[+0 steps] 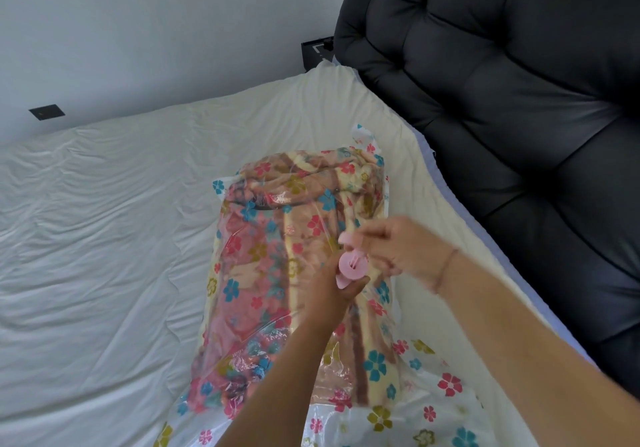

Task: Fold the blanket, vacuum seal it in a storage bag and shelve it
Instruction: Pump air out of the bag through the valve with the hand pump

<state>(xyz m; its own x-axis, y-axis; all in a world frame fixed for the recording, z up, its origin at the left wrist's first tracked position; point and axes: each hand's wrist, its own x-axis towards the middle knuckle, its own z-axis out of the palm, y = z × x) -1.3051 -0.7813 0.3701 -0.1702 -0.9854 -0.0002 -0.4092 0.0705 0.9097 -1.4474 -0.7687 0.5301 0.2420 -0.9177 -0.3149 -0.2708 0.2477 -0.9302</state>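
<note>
— Two forearms come in from the near edge; how do they end?
— Both slant forward and meet over the middle. The left hand (pixel 329 287) is the nearer one, its fingers curled round the pink valve (pixel 353 263) from below and from the left.
— And the other?
— The right hand (pixel 394 249) sits just beyond it and to its right. It is blurred, knuckles up, with a thin band (pixel 446 266) on the wrist. Its fingertips pinch the pink cap (pixel 347 238), which stands tilted just past the valve. The blur hides whether cap and valve touch.
— Where is the blanket?
— Directly under both hands, folded inside the clear, flower-printed storage bag (pixel 446 387). The blanket (pixel 277 238) bulges the bag from beneath the left forearm to well past the fingertips. The bag's flat part spreads under the right forearm.
— What carries it?
— A bed (pixel 104 238) with a creased white sheet, running wide to the left of the left hand.
— Farther off?
— A dark padded headboard (pixel 502 100) stands to the right of the right hand. Beyond the fingertips is a pale wall (pixel 138 31) with a dark plate (pixel 46 112) set in it, far left.
</note>
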